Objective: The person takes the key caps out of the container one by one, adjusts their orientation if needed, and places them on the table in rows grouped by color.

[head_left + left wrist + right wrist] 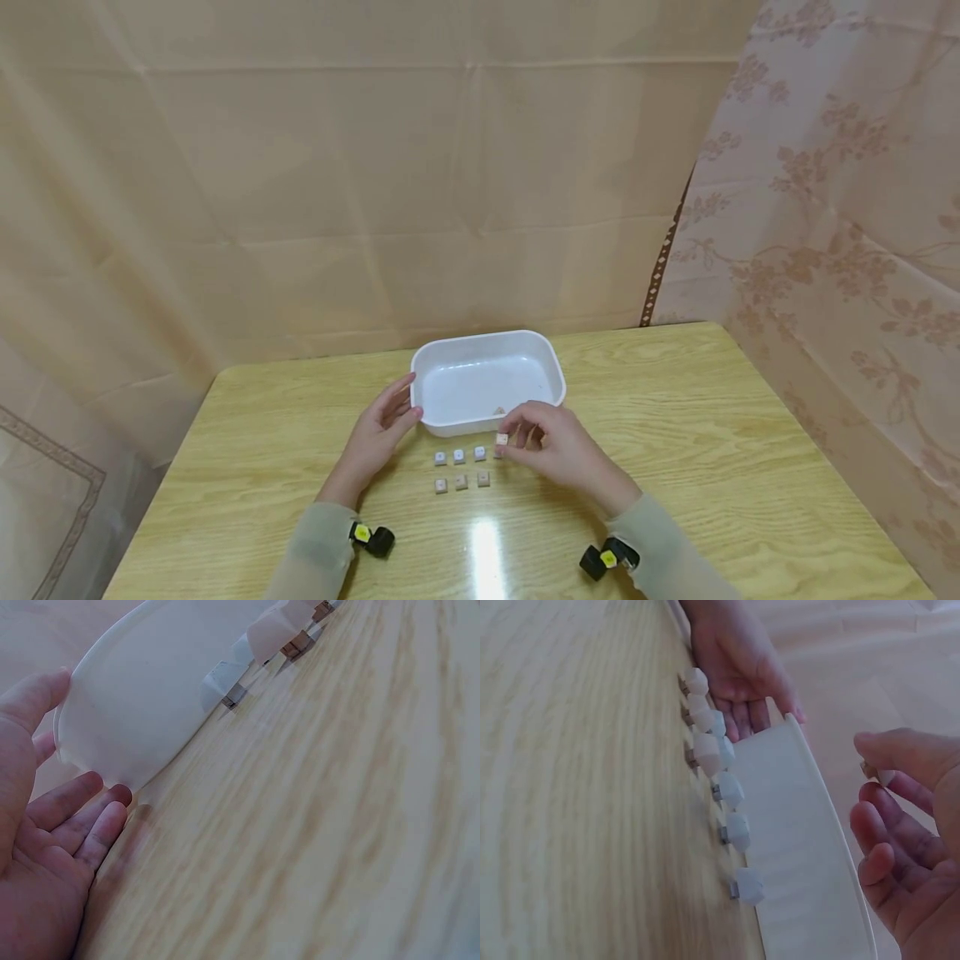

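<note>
A white plastic tray stands on the wooden table, its open top facing up. My left hand holds its near left corner, thumb at the rim and fingers against the end wall. Just off the tray's near wall, my right hand pinches a small white keycap-like block with an orange mark between thumb and finger. Its other fingers hang loosely curled. Similar small blocks stand in two short rows before the tray; one in the back row is partly hidden by the right hand.
Inside the tray, by its near wall, lies a small beige piece, partly visible. The wooden table has a glare patch near its front. A beige curtain hangs behind it, with a flowered curtain along the right.
</note>
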Demonstrator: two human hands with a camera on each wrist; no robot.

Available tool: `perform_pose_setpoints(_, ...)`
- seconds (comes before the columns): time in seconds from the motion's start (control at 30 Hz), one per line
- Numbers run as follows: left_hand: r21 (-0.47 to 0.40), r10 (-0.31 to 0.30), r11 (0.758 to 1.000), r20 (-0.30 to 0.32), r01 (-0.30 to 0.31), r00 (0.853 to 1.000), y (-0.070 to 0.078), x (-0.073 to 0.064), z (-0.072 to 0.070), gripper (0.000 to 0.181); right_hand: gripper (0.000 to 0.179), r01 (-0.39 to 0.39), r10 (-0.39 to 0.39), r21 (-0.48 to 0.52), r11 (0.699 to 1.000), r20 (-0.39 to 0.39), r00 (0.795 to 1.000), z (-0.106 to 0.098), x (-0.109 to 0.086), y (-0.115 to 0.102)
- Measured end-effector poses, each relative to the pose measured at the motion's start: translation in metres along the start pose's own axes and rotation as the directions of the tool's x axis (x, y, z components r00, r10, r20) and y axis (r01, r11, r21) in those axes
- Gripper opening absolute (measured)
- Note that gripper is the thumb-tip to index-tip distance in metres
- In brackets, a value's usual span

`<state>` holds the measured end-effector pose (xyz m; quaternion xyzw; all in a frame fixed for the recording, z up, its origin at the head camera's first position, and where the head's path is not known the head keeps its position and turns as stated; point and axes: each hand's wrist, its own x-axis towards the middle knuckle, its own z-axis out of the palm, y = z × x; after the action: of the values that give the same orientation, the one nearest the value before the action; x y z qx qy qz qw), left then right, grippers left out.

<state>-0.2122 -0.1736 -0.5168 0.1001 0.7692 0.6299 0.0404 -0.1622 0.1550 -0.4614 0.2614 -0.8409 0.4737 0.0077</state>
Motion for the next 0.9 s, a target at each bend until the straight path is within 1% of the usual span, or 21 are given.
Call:
perform_pose_setpoints(0.07,0.003,0.0,1.0,-0.001,0.0,1.0,0.0,0.0,0.0,0.062,0.019,0.028,-0.028,-0.009,1.0,0.031,0.999,-0.001,-0.003,0.0)
perform_pose_setpoints(0.17,0.003,-0.006,1.0,-0.002,0.006,1.0,0.002,0.0,0.0,0.063,0.018,0.036,-0.035,-0.008,0.999,0.07,0.997,0.0,-0.007,0.0)
perform_pose_setpoints(0.4,-0.01,-0.011,1.0,0.001,0.011,1.0,0.004,-0.001,0.0,0.062,0.019,-0.061,0.059,0.016,0.998,0.112,0.992,0.008,-0.016,0.005)
perform_pose_setpoints(0.5,-0.013,-0.016,1.0,0.002,0.016,1.0,0.004,-0.001,0.0,0.062,0.016,-0.085,0.081,0.026,0.996,0.13,0.988,0.014,-0.017,0.01)
perform_pose_setpoints(0.6,-0.011,-0.011,1.0,0.008,0.011,1.0,0.003,-0.001,0.0,0.062,0.014,-0.091,0.084,0.043,0.995,0.149,0.985,0.019,-0.018,0.013)
perform_pose_setpoints(0.7,-0.014,-0.003,1.0,0.007,0.003,1.0,0.002,0.0,0.0,0.063,0.012,-0.075,0.069,0.032,0.997,0.157,0.985,0.022,-0.018,0.015)
perform_pose_setpoints(0.77,-0.012,0.007,1.0,0.008,-0.007,1.0,0.002,0.0,0.0,0.063,0.012,-0.057,0.055,0.007,0.998,0.157,0.986,0.023,-0.018,0.017)
perform_pose_setpoints(0.9,-0.003,0.009,1.0,0.007,-0.009,1.0,0.002,0.0,-0.001,0.063,0.012,-0.024,0.033,-0.058,0.998,0.156,0.987,0.025,-0.017,0.019)
